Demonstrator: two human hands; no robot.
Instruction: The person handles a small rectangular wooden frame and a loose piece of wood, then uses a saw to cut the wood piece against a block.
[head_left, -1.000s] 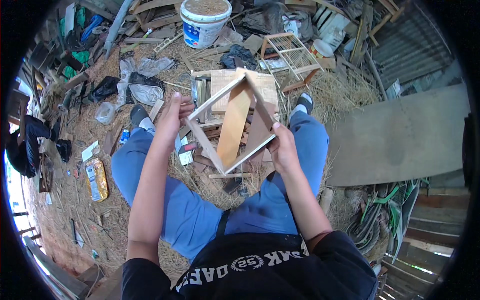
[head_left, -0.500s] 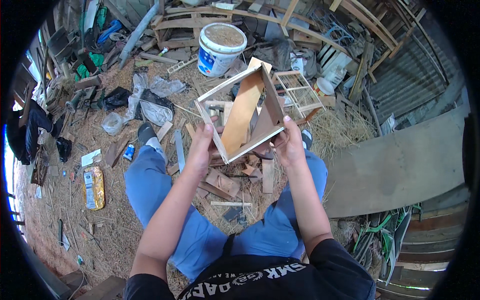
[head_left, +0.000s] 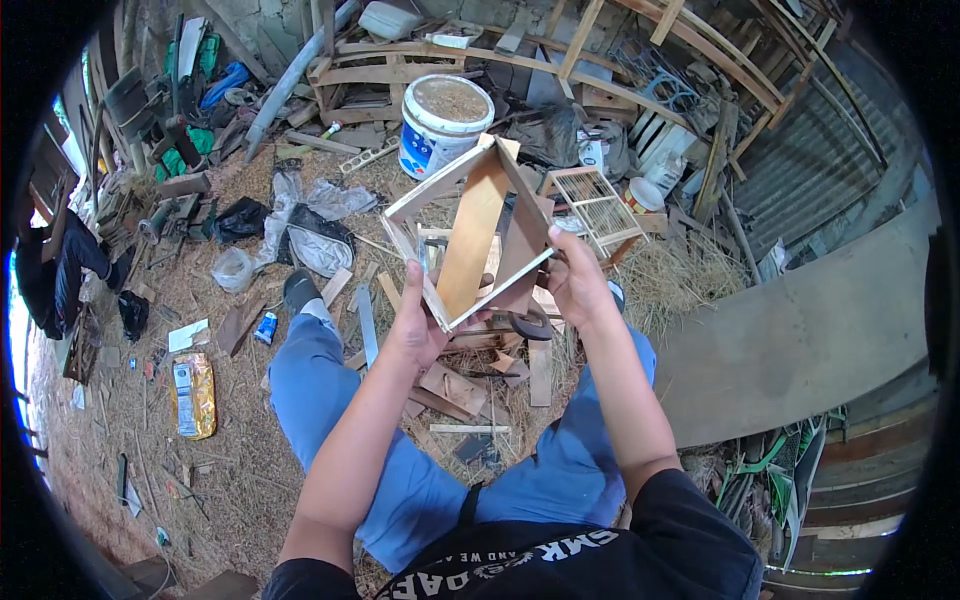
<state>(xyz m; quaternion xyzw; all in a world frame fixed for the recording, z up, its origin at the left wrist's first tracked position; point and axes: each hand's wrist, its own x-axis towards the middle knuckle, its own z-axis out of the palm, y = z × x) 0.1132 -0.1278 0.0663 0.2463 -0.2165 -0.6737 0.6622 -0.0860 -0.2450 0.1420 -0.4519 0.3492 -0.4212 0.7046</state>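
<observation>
Above the ground between my knees I hold a square, open wooden box frame, tilted so one corner points toward me. A smooth light-brown board runs lengthwise across its opening. My left hand grips the frame's near-left corner, thumb up along the outside and fingers underneath, partly hidden. My right hand pinches the right corner, its thumb on the edge. Just below the frame a dark curved handle shows, and what it belongs to is hidden.
Wood offcuts lie between my legs, a grey flat strip beside my left leg. Farther off stand a white-and-blue bucket and a slatted wooden frame. A large board spans the right. At far left is another person.
The box frame has turned a little and its far corner has shifted left and toward me, with both hands keeping hold. The whole view has moved slightly.
</observation>
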